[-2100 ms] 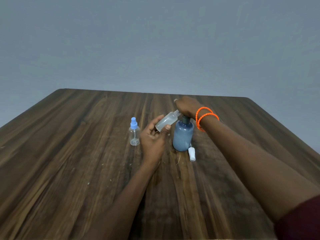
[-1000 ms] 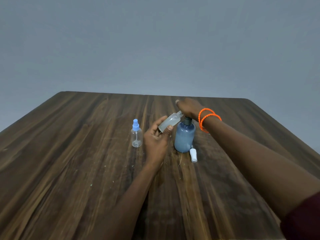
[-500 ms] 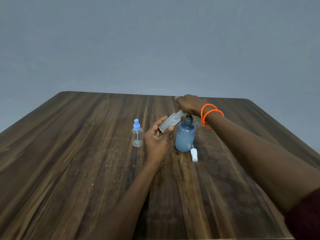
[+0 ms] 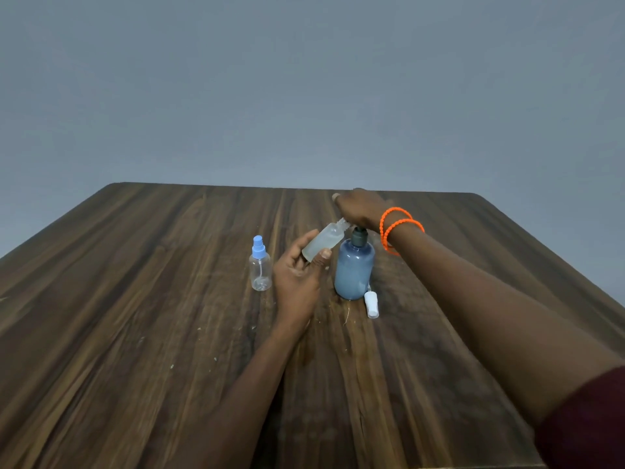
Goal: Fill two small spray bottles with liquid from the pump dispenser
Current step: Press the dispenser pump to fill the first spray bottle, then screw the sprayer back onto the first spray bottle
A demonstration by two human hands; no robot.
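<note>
Since half a second ago our right hand [image 4: 360,209] has sunk onto the pump dispenser [image 4: 354,269] on the bench [image 4: 135,316]. Our left hand [image 4: 297,270] grips the tilted, uncapped frosted bottle [image 4: 324,244], seemingly part-filled; its white cap [image 4: 371,305] lies beside the dispenser. The blue-capped bottle [image 4: 260,268] stands apart, apparently empty, so well under half looks done.

Count from my remote view:
- Small spray bottles: two. One capped in blue [image 4: 260,265] standing on the table [image 4: 135,299]; one uncapped [image 4: 324,241], held tilted.
- Pump dispensers: one, blue [image 4: 354,269].
- Loose white spray caps: one [image 4: 371,304], lying just beside the dispenser.
- Orange bracelets: two [image 4: 399,228], on the right wrist.
- Hands: two, left [image 4: 297,275] and right [image 4: 360,208].
- Tables: one.
</note>
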